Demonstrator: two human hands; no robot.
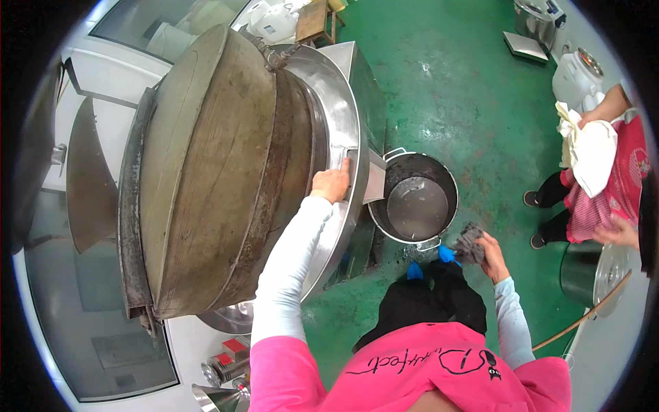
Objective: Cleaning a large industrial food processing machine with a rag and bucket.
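My left hand (331, 184) reaches over a round stainless-steel trough (337, 98), its index finger stretched out close to the outlet opening. Nothing shows in that hand. Inside the trough stands a large, worn drum-like vessel (221, 170) with stained, greenish-brown metal walls. A steel spout (375, 177) slopes from the trough's outer side over the rim of a deep pot (453, 198). Cloudy grey liquid (418, 208) lies in the bottom of the pot. To the right of my legs, my right hand (493, 257) grips a crumpled grey cloth (469, 243).
At right, another person's hand (592, 117) holds white cloth (594, 154). Near them stands a lidded steel pot (582, 270) with a long stick (582, 327) beside it. A wooden stool (312, 23) and a flat scale (525, 47) are farther off on the wet-looking green floor (437, 103).
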